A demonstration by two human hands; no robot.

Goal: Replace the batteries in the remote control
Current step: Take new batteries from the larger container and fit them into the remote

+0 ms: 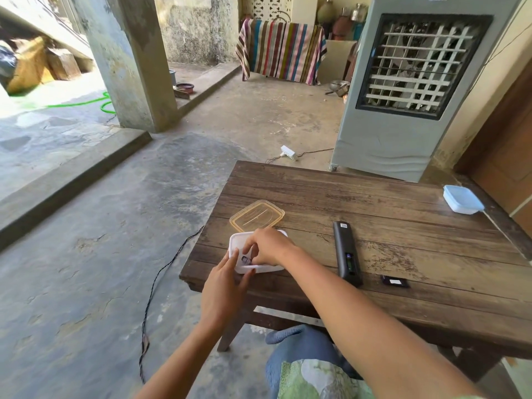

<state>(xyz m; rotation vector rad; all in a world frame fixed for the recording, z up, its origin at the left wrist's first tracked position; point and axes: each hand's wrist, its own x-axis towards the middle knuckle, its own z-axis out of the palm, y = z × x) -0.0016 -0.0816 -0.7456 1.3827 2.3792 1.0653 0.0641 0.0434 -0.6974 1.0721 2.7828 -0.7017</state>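
Observation:
A black remote control (345, 251) lies face down on the wooden table (403, 203), its battery bay open with a battery showing inside. Its black cover (394, 281) rests on the table to the right of it. A white plastic box (239, 246) sits near the table's left front corner. My left hand (223, 289) holds the box's near edge. My right hand (269, 246) reaches into the box, fingers pinched over something small and dark; whether it grips it I cannot tell.
A clear amber lid (257, 216) lies just behind the white box. A blue-lidded box (463, 199) sits at the table's far right edge. An air cooler (403, 90) stands behind the table. A black cable (161, 277) runs across the floor on the left.

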